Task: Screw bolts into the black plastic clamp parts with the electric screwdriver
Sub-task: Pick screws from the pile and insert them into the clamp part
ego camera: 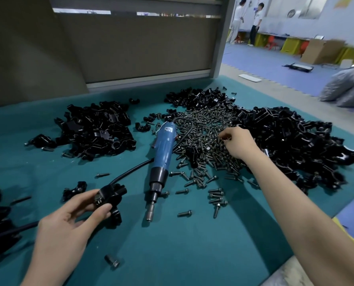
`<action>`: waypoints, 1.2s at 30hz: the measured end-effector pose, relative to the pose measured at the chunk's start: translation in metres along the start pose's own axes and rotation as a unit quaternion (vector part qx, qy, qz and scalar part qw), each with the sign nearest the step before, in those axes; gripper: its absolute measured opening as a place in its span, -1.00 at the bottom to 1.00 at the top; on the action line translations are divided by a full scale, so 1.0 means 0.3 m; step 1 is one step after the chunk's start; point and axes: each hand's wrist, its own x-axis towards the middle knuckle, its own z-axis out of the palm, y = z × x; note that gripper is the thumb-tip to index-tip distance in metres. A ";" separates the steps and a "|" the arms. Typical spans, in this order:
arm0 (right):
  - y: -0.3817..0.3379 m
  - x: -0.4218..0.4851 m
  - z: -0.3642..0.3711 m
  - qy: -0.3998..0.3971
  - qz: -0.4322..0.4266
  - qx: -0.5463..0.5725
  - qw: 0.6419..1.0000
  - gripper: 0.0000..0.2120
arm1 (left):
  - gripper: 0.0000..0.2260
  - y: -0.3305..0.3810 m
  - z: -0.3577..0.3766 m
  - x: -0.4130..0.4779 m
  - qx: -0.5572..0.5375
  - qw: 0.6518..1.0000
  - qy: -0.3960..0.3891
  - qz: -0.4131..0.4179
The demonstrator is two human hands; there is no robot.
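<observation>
The left hand (pixel 68 221) was over the near left part of the bench (pixel 192 248), its thumb and fingers curled round a black clamp part (pixel 111 198) and holding it just above the green surface. The right hand (pixel 237 142) reached out towards the far right. Its fingers were bent down into a heap of bolts (pixel 203 129), and the fingertips were pressed together on a bolt (pixel 223 138) at the top of the heap.

Between the two hands a blue screwdriver (pixel 163 153) lay flat near the middle of the bench, its bit pointing at the near edge and neither hand touching it. Its black cable (pixel 130 172) looped out of the far end and ran back towards the near left edge, passing behind the held part.

One pile of clamp parts (pixel 97 129) lay towards the far left, and a larger pile (pixel 285 139) spread along the right edge, touching the heap. Stray bolts were scattered on the near side of the heap, and a single loose bolt (pixel 112 261) lay close to the near edge.
</observation>
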 end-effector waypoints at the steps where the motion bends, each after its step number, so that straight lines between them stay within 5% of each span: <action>1: -0.001 0.004 0.005 0.017 -0.010 0.011 1.000 -0.70 | -0.76 0.001 0.000 0.000 -0.002 1.000 -0.002 0.000; 7: -0.072 -0.018 0.030 -0.002 -0.124 0.031 0.992 -0.89 | -0.70 -0.001 -0.004 0.004 -0.007 1.000 -0.009 -0.007; 11: -0.177 -0.058 0.071 -0.063 -0.203 0.012 0.977 -0.82 | -0.71 -0.012 -0.009 0.005 -0.007 1.000 -0.009 -0.010; 16: -0.261 -0.072 0.135 -0.051 -0.201 -0.175 0.962 -0.86 | -0.71 -0.001 -0.004 0.003 0.002 1.000 -0.005 -0.003; 24: -0.279 -0.065 0.126 -0.076 -0.186 -0.237 0.951 -0.73 | -0.69 0.018 0.004 -0.005 0.045 0.999 -0.001 -0.004; 30: -0.249 -0.045 0.136 -0.089 -0.222 -0.187 0.953 -0.87 | -0.71 0.033 0.003 -0.010 0.048 0.999 -0.004 0.005; 36: -0.192 -0.045 0.117 -0.029 -0.112 0.163 0.980 -0.94 | -0.78 0.023 -0.003 -0.004 0.029 0.999 -0.004 -0.012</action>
